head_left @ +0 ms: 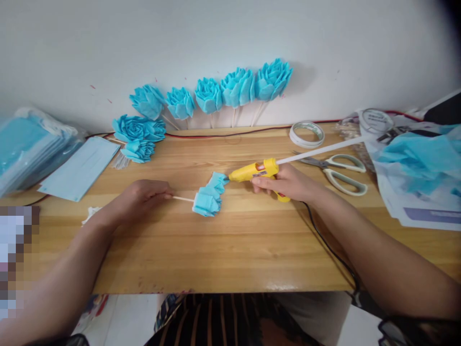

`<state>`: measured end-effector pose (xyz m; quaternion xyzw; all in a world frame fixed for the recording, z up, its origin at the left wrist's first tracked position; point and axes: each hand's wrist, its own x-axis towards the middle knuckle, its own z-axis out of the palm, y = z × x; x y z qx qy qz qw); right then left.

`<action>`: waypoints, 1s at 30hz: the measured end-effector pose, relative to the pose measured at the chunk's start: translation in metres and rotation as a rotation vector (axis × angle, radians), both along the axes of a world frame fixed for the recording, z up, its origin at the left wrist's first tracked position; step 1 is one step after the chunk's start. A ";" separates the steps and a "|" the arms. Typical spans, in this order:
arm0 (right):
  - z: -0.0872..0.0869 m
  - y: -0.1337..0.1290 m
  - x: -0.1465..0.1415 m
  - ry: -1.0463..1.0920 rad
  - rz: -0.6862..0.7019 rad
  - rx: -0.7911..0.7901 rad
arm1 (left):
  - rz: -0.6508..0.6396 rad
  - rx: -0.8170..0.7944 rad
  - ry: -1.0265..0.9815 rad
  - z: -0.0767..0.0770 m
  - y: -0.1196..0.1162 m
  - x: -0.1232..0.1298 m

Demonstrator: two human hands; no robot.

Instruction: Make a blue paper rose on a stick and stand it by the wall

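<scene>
My left hand (149,197) is closed on the end of a thin wooden stick (183,198). On the stick's other end is a partly wrapped blue flower (206,202), lying on its side, with a loose strip of blue petals (217,182) trailing from it toward the back. My right hand (279,183) is wrapped round the handle of a yellow glue gun (254,170). The gun's nozzle points left and is at the strip's far right end; whether it touches cannot be made out. A long white glue stick (320,148) juts from the gun's rear.
Several blue flowers on sticks (209,95) lean on the wall; more lie at the back left (135,132). Blue sheets (79,168) are at left. Tape (307,134), scissors (344,163) and blue pieces on plastic (421,154) are at right. The gun's black cord (324,237) crosses the table's front edge.
</scene>
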<state>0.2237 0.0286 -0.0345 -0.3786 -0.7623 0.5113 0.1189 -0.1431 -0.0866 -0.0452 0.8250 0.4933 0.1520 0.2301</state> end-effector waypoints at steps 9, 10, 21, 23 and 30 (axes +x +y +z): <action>0.000 0.001 0.000 0.020 0.035 0.019 | 0.068 -0.018 0.003 -0.001 0.000 0.003; 0.001 0.001 0.000 0.022 0.038 0.020 | 0.073 -0.015 0.000 -0.001 0.000 0.004; 0.005 -0.001 -0.002 0.011 0.041 0.028 | -0.050 0.023 -0.096 -0.006 0.003 -0.005; 0.006 -0.001 -0.003 0.010 0.040 0.019 | -0.054 0.032 -0.108 -0.008 0.003 -0.006; 0.006 -0.001 -0.001 -0.007 0.031 0.009 | -0.008 0.053 -0.076 -0.012 0.001 -0.006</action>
